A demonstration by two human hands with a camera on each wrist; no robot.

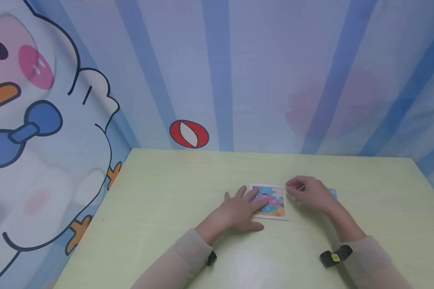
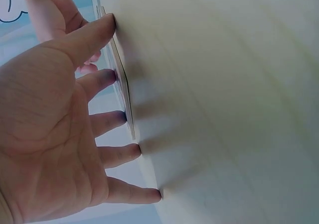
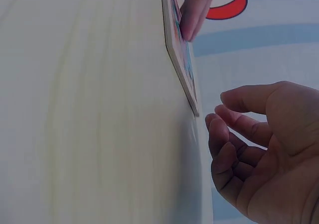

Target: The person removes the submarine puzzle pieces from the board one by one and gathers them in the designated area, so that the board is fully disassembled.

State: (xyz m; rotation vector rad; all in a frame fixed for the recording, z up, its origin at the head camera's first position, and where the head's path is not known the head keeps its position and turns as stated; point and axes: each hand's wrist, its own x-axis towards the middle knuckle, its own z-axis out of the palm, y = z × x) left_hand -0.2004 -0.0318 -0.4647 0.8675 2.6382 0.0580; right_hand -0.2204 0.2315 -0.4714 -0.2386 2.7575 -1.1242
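A small square jigsaw puzzle (image 1: 277, 205) with a pale frame and a colourful picture lies flat near the table's middle. My left hand (image 1: 238, 211) spreads its fingers over its left side. In the left wrist view, fingertips of that hand (image 2: 55, 119) rest on the puzzle board (image 2: 123, 79), while others touch the tabletop. Just right of the puzzle hovers my right hand (image 1: 312, 194), fingers loosely curled. The right wrist view shows thumb and index finger of this hand (image 3: 274, 144) apart, nothing visible between them. Partly hidden behind the right hand is a small blue piece (image 1: 332, 192).
The pale wooden table (image 1: 148, 192) extends around both hands. Behind it hangs a blue striped backdrop (image 1: 260, 80) with a red-and-white ball print. A large cartoon bird (image 1: 50, 140) is printed on the left side. Dark bands (image 1: 335, 257) sit at the wrists.
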